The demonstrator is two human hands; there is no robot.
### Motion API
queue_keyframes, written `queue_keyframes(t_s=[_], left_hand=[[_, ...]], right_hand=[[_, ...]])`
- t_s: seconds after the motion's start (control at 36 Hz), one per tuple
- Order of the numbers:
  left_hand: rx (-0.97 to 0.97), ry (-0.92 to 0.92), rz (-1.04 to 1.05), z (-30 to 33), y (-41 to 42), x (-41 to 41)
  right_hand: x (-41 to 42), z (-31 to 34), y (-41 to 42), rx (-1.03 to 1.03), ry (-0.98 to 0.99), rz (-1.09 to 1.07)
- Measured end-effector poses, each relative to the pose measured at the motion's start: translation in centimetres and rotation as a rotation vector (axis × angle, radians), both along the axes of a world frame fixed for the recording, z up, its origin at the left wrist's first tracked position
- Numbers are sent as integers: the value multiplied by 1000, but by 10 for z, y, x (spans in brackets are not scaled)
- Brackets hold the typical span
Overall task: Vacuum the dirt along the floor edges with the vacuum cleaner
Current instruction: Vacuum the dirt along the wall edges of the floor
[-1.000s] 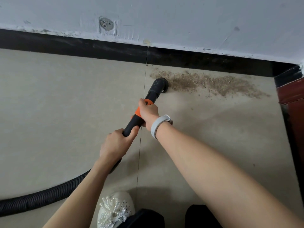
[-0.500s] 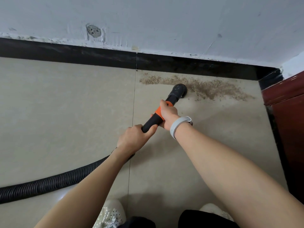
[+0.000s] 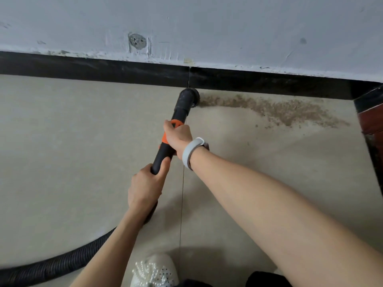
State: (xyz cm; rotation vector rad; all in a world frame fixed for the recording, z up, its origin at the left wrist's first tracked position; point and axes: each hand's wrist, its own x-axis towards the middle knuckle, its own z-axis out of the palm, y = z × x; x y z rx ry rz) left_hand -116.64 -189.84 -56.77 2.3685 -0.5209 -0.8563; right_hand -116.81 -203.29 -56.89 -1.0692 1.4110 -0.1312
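Both hands, left hand [image 3: 145, 188] and right hand [image 3: 178, 136], clench the vacuum wand [image 3: 165, 150]; nozzle [image 3: 187, 98] touches the black skirting [image 3: 93, 69], dirt [image 3: 275, 109] stretching right toward a red cabinet [image 3: 372, 121].

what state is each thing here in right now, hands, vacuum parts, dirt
Black vacuum nozzle: on the floor by the black skirting, at the dirt's left end.
Brown dirt strip: unvacuumed, spread rightwards along the skirting.
Left hand: grips the wand's lower end.
Right hand: grips the orange collar.
Black ribbed hose: trailing left across the floor.
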Motion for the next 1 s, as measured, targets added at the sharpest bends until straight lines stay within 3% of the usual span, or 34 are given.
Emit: queue_keyframes(t_s=[0.17,1.0], left_hand=[[-11,44,-8,-2,-2,8],[86,53,-252,-7,-70,-31]], right_hand=[[13,-23,-5,24,58,74],[-68,-1,-66,118,15,-172]])
